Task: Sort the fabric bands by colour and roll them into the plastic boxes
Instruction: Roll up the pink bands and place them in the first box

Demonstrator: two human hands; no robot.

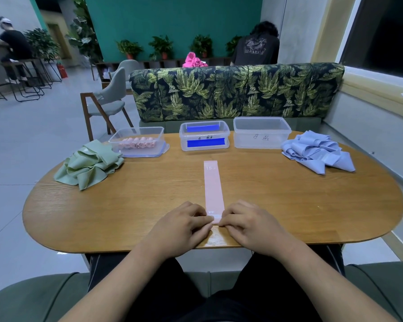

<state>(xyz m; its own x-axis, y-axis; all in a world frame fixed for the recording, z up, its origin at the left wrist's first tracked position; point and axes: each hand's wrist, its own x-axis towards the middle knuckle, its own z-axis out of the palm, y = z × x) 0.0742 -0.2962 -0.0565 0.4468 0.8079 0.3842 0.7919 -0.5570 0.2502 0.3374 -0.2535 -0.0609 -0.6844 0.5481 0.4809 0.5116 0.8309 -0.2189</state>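
Observation:
A pink fabric band (213, 187) lies flat and straight on the wooden table (289, 205), running away from me. My left hand (184, 226) and my right hand (251, 225) pinch its near end from either side, where a small roll has formed. A heap of green bands (89, 165) sits at the left, a heap of light blue bands (319, 151) at the right. Three clear plastic boxes stand at the far edge: the left box (137, 141) holds several pink rolls, the middle box (204, 139) has blue labels, the right box (262, 133) looks empty.
A leaf-patterned sofa back (235, 91) rises behind the table. A grey chair (109, 101) stands at the far left. Two people sit in the background, turned away. The table's near edge is just below my wrists.

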